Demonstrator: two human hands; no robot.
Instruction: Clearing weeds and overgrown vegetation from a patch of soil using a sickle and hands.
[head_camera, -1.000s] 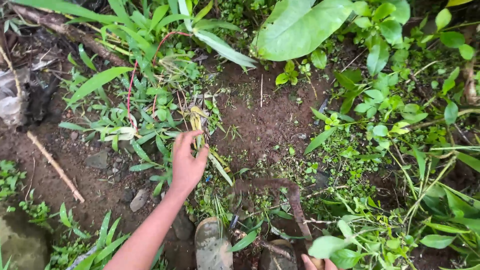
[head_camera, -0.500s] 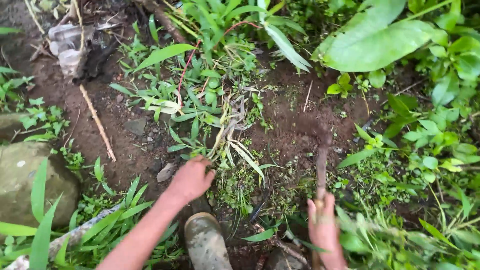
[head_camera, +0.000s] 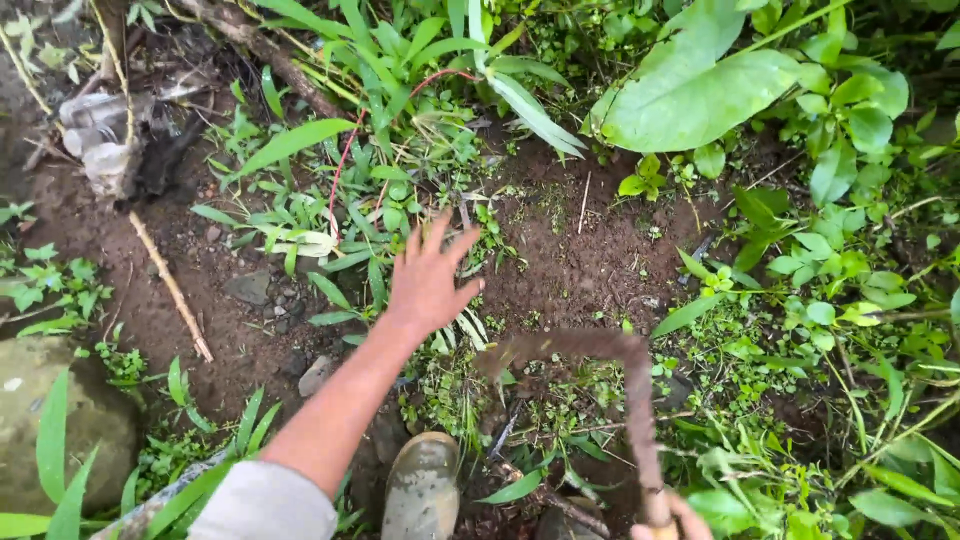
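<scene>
My left hand (head_camera: 428, 278) reaches out over low grass and weeds (head_camera: 330, 250), fingers spread, holding nothing. My right hand (head_camera: 672, 517) shows only at the bottom edge, closed on the handle of a rusty, mud-caked curved sickle (head_camera: 600, 370). The sickle's blade hooks left over the weeds just below and right of my left hand. A patch of bare dark soil (head_camera: 580, 260) lies beyond the blade.
My muddy boot (head_camera: 420, 490) stands at the bottom middle. A mossy stone (head_camera: 60, 420) sits at lower left, a stick (head_camera: 170, 285) and crumpled plastic litter (head_camera: 100, 150) at upper left. A broad green leaf (head_camera: 690, 95) and dense plants fill the right side.
My left hand has let go of the grass clump and opened, fingers spread. The sickle has swung from upright to hooked leftward beneath that hand.
</scene>
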